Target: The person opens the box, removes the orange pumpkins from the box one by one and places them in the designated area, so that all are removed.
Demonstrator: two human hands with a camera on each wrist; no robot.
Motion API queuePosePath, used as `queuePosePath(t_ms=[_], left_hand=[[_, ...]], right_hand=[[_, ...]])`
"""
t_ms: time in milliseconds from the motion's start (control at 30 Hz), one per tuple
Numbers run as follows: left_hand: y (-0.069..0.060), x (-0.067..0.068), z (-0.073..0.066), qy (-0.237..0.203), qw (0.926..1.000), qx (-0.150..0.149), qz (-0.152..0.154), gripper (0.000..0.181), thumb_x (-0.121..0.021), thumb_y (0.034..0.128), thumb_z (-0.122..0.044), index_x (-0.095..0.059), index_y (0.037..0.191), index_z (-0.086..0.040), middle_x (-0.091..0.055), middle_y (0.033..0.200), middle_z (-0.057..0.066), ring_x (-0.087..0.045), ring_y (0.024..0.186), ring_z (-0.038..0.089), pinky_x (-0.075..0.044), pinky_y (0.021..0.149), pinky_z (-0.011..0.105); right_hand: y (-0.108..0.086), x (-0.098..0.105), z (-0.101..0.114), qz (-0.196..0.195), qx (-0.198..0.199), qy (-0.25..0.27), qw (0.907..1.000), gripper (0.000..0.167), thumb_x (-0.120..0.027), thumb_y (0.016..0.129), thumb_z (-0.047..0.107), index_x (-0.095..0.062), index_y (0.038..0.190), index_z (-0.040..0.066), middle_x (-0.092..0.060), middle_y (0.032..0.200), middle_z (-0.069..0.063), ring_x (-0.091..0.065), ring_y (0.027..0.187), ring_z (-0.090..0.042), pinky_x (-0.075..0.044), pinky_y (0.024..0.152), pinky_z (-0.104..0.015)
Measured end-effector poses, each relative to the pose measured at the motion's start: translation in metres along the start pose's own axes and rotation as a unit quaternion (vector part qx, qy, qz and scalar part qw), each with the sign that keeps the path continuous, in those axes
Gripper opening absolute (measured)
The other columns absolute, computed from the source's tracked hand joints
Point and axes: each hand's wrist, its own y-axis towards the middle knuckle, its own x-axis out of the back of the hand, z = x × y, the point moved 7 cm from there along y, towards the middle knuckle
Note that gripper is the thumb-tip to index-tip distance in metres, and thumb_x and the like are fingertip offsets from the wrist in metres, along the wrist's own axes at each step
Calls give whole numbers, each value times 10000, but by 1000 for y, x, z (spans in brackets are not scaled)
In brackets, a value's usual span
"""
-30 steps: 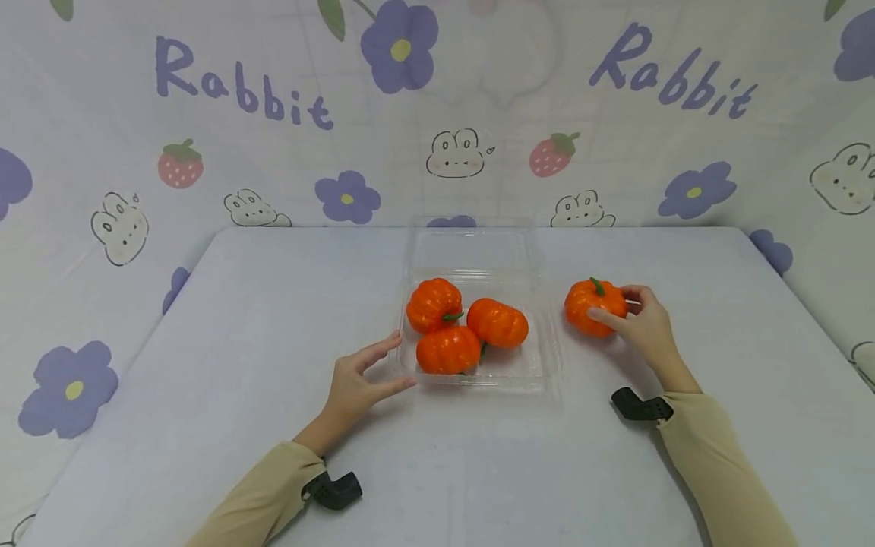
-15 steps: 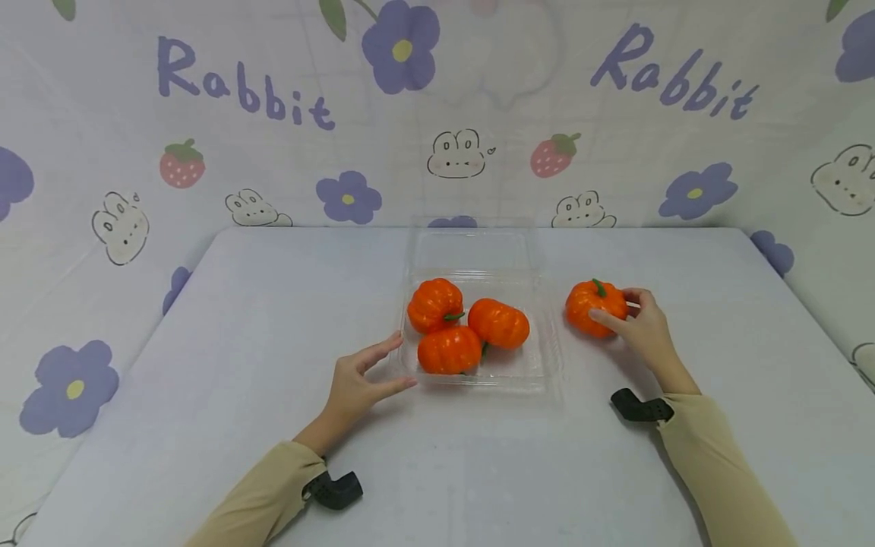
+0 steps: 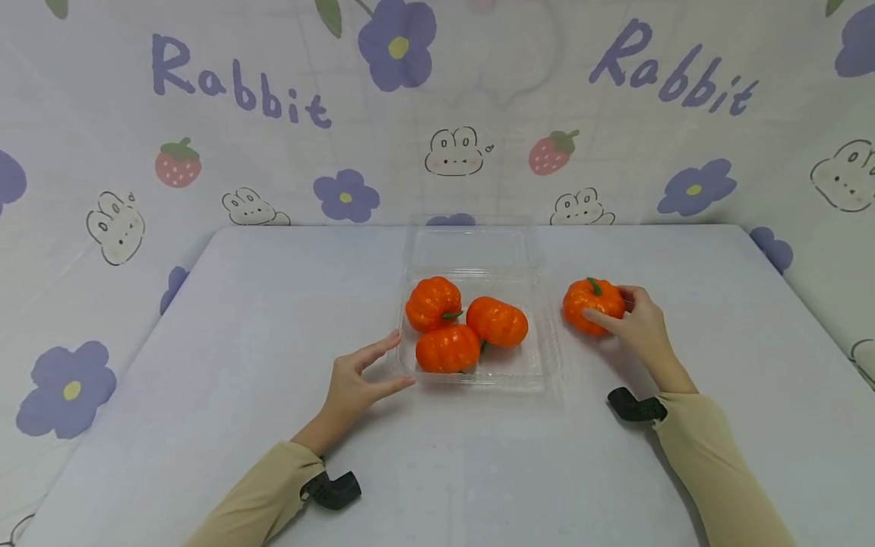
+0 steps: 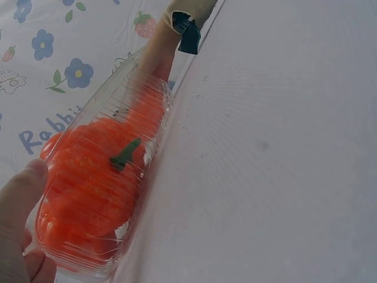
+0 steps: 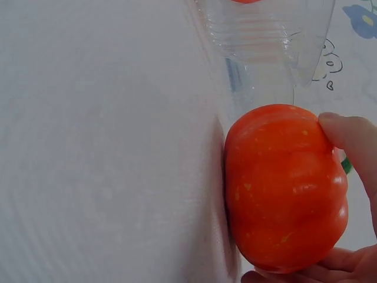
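Note:
My right hand (image 3: 641,327) grips an orange toy pumpkin (image 3: 593,305) with a green stem, thumb on its near side and fingers behind. In the right wrist view this pumpkin (image 5: 285,188) sits against the white tabletop. My left hand (image 3: 355,387) is spread at the near left corner of a clear plastic clamshell box (image 3: 509,368), its fingertips at the box's edge. Inside the box lie three more pumpkins: one at back left (image 3: 434,304), one at front left (image 3: 447,349) and one on the right (image 3: 497,323). The left wrist view shows the ribbed box wall (image 4: 88,177) before them.
The box's clear lid (image 3: 472,247) is folded back toward the table's far edge. A white table (image 3: 506,471) carries everything. Behind it hangs a cloth (image 3: 451,91) printed with rabbits, flowers and strawberries. A dark camera mount (image 3: 335,490) juts from the left wrist, another (image 3: 636,405) from the right.

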Motion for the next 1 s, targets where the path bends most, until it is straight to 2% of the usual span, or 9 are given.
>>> queuePosePath(t_ms=[333,767,1000], left_hand=[[1,0,-1,107,9998,-180,-29,532,-787,587,77,-566,1064,156,-561,1092,250,-531,1040,336,-410,888,403],[0,0,-1,175,9994,-304,-41,529,-791,588,64,-570,1061,151,-565,1084,254,-534,1028,351,-414,869,441],[0,0,-1,209,9991,-370,-33,525,-791,586,65,-572,1056,152,-566,1077,260,-534,1023,358,-415,867,435]], right_hand=[[0,1,7,93,126,-458,9988,823,-644,803,402,-287,1299,-149,-362,1281,-329,-362,1154,-434,-326,931,-525],[1,1,1,146,143,-437,9988,882,-630,803,441,-225,1346,-123,-284,1341,-319,-290,1217,-434,-285,958,-507],[2,1,-1,307,122,-546,9980,903,-636,795,445,-204,1351,-120,-258,1354,-317,-265,1228,-436,-270,964,-513]])
